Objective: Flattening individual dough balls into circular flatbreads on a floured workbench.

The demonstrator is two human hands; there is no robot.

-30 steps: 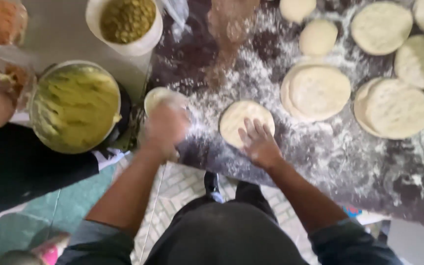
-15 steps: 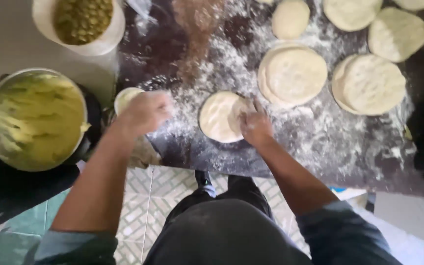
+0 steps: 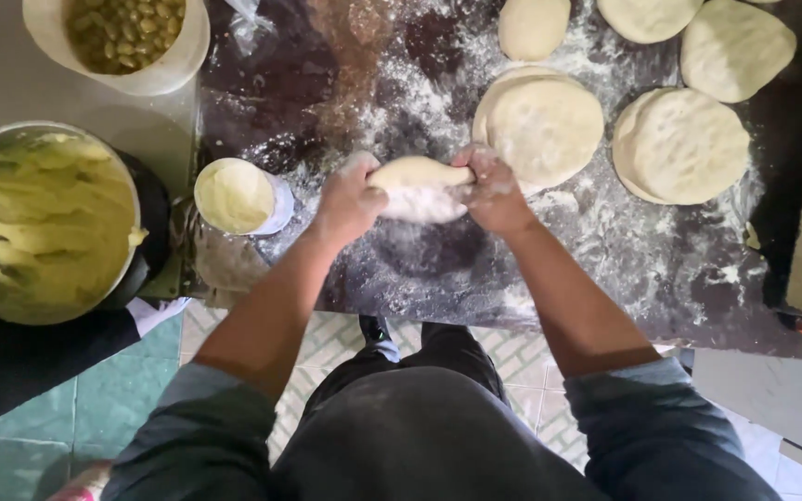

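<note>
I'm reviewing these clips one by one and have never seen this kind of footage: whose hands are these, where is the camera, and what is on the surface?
There is no machine here. The one view comes from a camera worn on a person's head, looking down at that person's own arms and legs.

The left hand and the right hand together hold a folded piece of dough, lifted just above a dark worktop dusted with flour.

Beyond the hands lie several flattened dough rounds and a smaller dough ball.

To the left stand a small cup of pale paste, a large metal bowl of yellow-green mash and a white bowl of green-brown peas or beans. Below is a tiled floor.
</note>
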